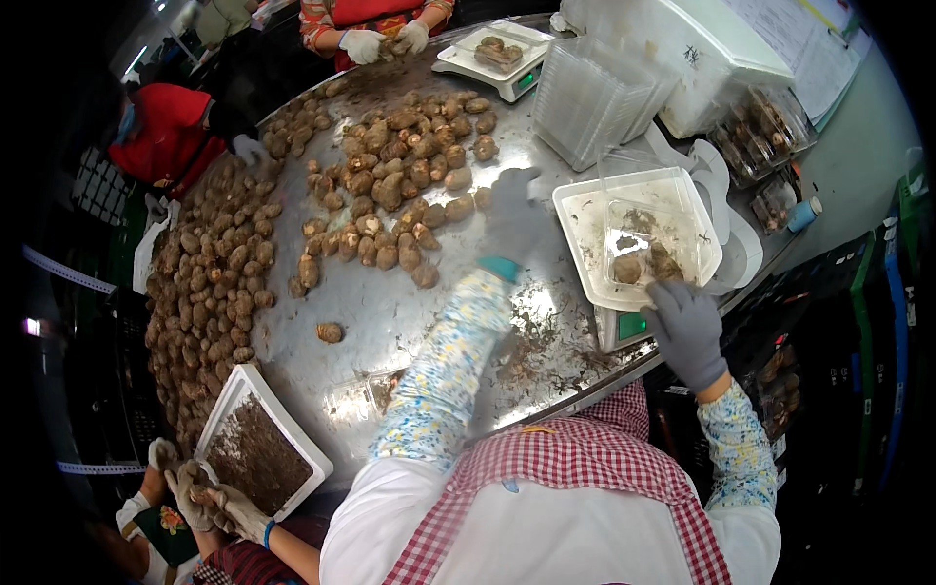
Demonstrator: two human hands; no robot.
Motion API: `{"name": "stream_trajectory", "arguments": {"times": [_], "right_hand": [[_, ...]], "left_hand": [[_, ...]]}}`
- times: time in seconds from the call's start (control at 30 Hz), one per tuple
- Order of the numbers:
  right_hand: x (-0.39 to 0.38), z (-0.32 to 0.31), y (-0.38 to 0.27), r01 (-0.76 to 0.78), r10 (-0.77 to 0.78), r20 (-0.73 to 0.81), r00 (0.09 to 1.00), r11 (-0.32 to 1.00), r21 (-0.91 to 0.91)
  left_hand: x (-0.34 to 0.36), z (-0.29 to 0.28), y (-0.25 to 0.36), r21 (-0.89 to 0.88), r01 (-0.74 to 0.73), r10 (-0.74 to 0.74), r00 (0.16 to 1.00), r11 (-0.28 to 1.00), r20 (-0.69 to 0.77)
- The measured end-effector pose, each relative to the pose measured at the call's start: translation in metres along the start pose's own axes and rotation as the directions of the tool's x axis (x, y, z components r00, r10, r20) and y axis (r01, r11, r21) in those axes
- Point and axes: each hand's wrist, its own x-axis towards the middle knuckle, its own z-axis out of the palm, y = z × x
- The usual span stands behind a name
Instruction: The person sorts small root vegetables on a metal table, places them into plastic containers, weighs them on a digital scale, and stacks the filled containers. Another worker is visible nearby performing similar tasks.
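My gray-gloved left hand [512,205] is blurred just right of a loose pile of brown taro corms [390,166]; its grip is unclear. My gray-gloved right hand [687,331] has fingers curled at the near edge of a clear plastic container [639,210] holding taro pieces [626,268]; what they grip is hard to make out. The container sits in a white tray [580,219] on a scale with a green display [624,327], on the metal table [468,370].
A large taro heap [205,283] lines the left, near a white foam tray [302,448] of soil. Stacked clear containers [590,97], a second scale [497,58] and a white box [712,58] stand behind. Co-workers' gloved hands [361,47] [200,492] work at the far and lower-left edges.
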Motion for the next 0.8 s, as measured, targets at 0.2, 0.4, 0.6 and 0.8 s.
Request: {"name": "stream_trajectory", "arguments": {"times": [0.2,0.4,0.6,0.8], "right_hand": [[-0.009,0.024,-0.069,0.099,-0.137,0.115,0.984,0.954,0.283],[0.01,0.106,-0.089,-0.236,0.239,0.059,0.969,0.832,0.503],[0.103,0.184,-0.093,-0.224,0.265,-0.055,0.963,0.893,0.39],[0.127,0.255,-0.075,-0.439,0.391,0.204,0.897,0.741,0.509]], "left_hand": [[0.006,-0.006,-0.117,0.201,0.075,-0.199,0.668,0.977,0.717],[-0.034,-0.04,-0.108,0.103,0.313,-0.327,0.858,0.944,0.397],[-0.079,-0.111,-0.053,-0.67,0.619,-0.303,0.786,0.411,0.539],[-0.098,-0.148,-0.006,-0.779,0.553,-0.32,0.826,0.295,0.465]]}}
